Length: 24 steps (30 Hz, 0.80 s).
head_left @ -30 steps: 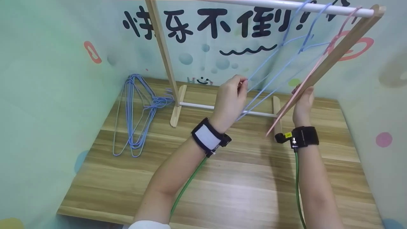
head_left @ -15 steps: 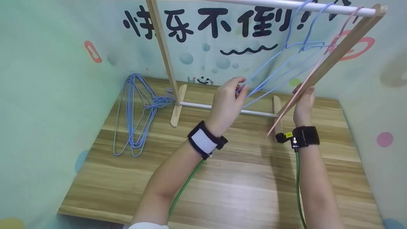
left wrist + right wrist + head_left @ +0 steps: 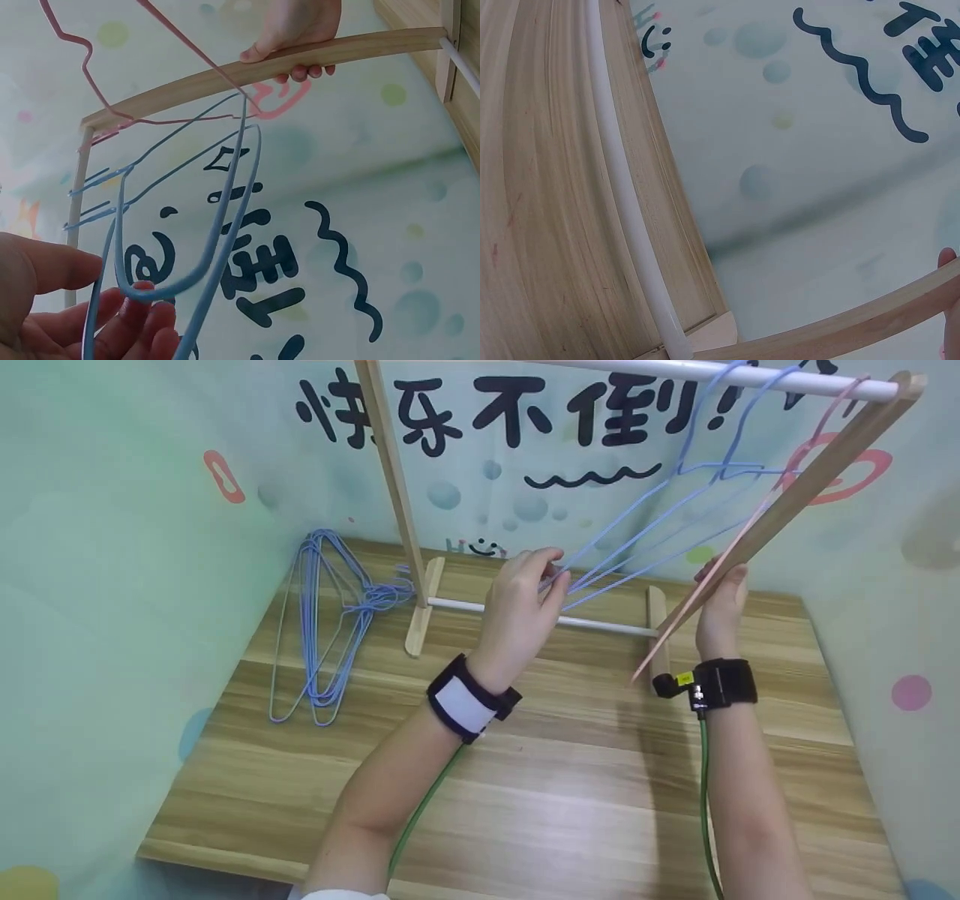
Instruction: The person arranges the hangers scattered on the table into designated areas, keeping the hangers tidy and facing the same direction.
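Observation:
Two blue hangers (image 3: 630,540) hang by their hooks near the right end of the white top rod (image 3: 697,370). My left hand (image 3: 517,607) is at their lower ends; in the left wrist view, its thumb and curled fingers (image 3: 131,319) have a blue hanger wire (image 3: 94,311) between them. A pink hanger (image 3: 731,547) hangs just right of the blue ones, along the rack's right post (image 3: 795,502). Low on that wooden post, my right hand (image 3: 721,607) grips it, with the thumb and fingertips around the wood in the left wrist view.
Several blue hangers (image 3: 322,622) lie bunched on the left of the wooden table (image 3: 525,810), their hooks by the rack's left post (image 3: 394,487). A white lower rod (image 3: 607,626) joins the rack's feet. A printed backdrop (image 3: 457,495) stands behind.
My left hand has moved left and slightly down, and the lower parts of the blue hangers have swung left with it. My right hand stays on the post.

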Motion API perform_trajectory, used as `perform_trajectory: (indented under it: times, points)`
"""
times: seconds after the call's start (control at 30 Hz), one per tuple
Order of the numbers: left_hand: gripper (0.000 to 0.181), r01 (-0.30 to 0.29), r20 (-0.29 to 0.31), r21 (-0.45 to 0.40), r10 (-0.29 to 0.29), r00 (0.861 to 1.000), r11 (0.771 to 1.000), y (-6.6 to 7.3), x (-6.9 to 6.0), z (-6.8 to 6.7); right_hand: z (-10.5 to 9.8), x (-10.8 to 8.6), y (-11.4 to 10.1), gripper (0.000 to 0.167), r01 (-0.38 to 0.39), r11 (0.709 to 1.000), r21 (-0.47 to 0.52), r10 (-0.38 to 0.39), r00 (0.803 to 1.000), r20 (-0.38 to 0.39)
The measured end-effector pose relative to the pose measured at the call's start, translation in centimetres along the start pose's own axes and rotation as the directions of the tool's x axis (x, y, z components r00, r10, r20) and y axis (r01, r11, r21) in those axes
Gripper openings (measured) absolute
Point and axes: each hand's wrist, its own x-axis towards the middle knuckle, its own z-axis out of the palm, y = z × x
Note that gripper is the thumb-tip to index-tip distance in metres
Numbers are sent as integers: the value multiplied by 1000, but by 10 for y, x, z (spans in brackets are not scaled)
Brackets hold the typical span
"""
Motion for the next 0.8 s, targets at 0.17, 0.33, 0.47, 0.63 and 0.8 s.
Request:
perform_trajectory:
  times: [0.17, 0.33, 0.47, 0.63, 0.8]
  points:
    - [28, 1, -8, 1, -1, 1000, 1000, -6, -8, -9, 0, 0, 0, 44, -11, 1000, 2, 11, 1000, -3]
    - [29, -16, -44, 0, 16, 999, 1000, -15, -18, -18, 1, 1, 0, 44, 1, 1000, 19, -1, 1000, -8]
    - [30, -17, -81, -21, 15, 997, 1000, -24, -25, -26, 2, 1, 1, 43, 5, 999, 39, -5, 1000, -13]
    - [33, 16, -129, -49, -22, 991, 999, -36, -32, -39, 2, 0, 1, 43, 12, 998, 59, -12, 1000, 1]
    - [33, 79, -191, -53, -87, 978, 995, -54, -37, -52, 1, 0, -1, 45, 21, 999, 25, -21, 1000, 9]
